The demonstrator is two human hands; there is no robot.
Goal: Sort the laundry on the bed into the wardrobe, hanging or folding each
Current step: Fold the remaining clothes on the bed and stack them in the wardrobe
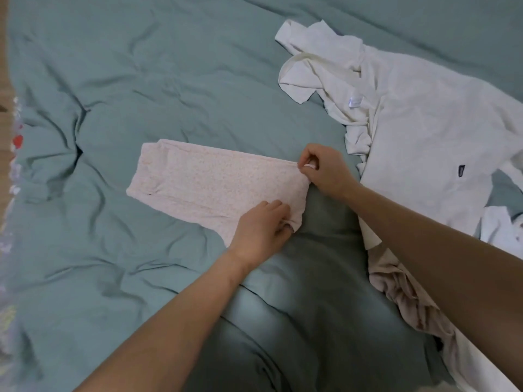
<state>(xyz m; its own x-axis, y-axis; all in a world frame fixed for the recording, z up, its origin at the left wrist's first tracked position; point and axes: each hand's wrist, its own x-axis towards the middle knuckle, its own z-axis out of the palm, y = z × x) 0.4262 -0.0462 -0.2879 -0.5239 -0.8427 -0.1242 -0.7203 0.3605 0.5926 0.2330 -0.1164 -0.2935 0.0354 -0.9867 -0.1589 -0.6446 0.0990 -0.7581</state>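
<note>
We're pinching the pink pants (209, 183) at their 3 o'clock end, left hand (261, 230) and right hand (322, 171) fingers curled on corners, probably to fold them flat on the bed (141, 80).

Bed (141, 80) fills nearly the whole frame, covered in wrinkled teal-green bedding. Thin strip of light wood floor (3, 52) along the left edge. Lighting soft and even, no hard shadows.

Dim, soft, even light; wide-angle bending and blur at the edges.
</note>
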